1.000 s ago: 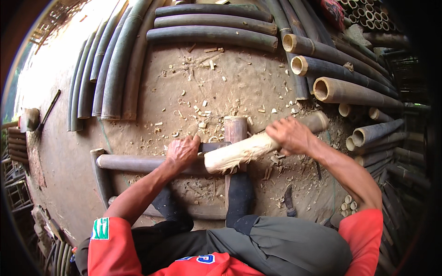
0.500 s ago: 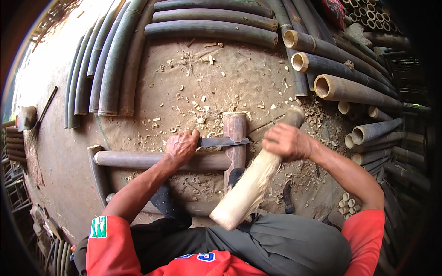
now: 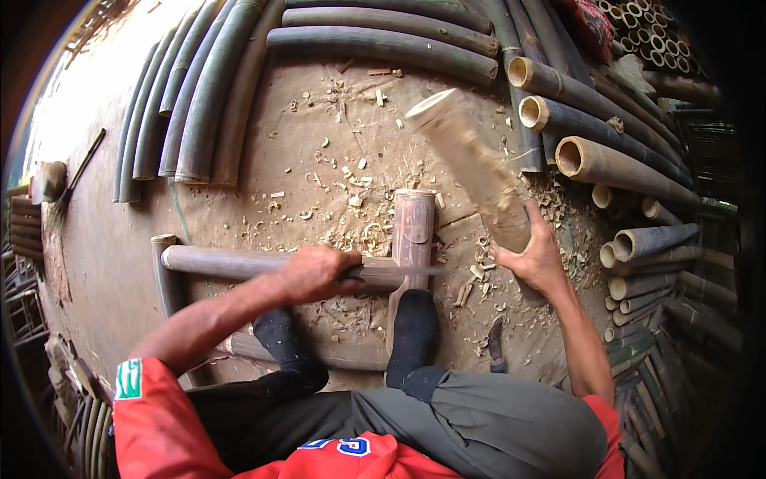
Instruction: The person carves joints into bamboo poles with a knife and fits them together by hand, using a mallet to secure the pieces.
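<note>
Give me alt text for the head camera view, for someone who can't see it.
Seen from above, a seated person's right hand raises a pale wooden club, blurred by motion, while the left hand holds a blade across a short bamboo section. Wood chips litter the ground, ringed by bamboo poles.

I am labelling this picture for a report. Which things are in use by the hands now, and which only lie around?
In use:
- wooden club, raised in the right hand
- blade, gripped by the left hand
- upright bamboo piece
- horizontal bamboo pole

Lying about:
- stacked bamboo poles
- hollow bamboo tubes
- wood chips
- dark tool on the ground
</note>
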A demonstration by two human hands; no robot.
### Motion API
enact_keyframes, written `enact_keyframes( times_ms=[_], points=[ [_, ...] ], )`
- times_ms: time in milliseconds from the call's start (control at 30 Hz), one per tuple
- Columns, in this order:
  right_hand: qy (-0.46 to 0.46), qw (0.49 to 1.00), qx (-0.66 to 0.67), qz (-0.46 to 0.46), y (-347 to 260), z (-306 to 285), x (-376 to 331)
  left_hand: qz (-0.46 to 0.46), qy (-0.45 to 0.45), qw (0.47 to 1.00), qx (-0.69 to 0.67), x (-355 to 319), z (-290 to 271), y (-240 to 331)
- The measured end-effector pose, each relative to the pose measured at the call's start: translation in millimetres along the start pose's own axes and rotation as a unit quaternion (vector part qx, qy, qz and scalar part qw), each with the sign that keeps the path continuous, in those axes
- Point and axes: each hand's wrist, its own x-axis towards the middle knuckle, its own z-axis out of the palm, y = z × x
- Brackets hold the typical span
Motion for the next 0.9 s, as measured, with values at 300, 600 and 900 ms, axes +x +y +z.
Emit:
enact_keyframes(
  times_ms=[300, 600, 900],
  points=[
    [-0.065, 0.954, 0.281, 0.086, 1.6, 8.5, -11.4, -0.004, 0.159, 0.987, 0.001, 64.9, -69.5, -70.0],
    [-0.095, 0.932, 0.327, 0.126, -3.4, 11.8, -17.1, -0.008, 0.153, 0.988, 0.017, 82.4, -64.2, -70.6],
    [-0.055, 0.97, 0.232, 0.038, -30.0, 1.0, -16.7, -0.07, 0.16, 0.981, 0.084, 74.0, -52.9, -62.2]
  ],
)
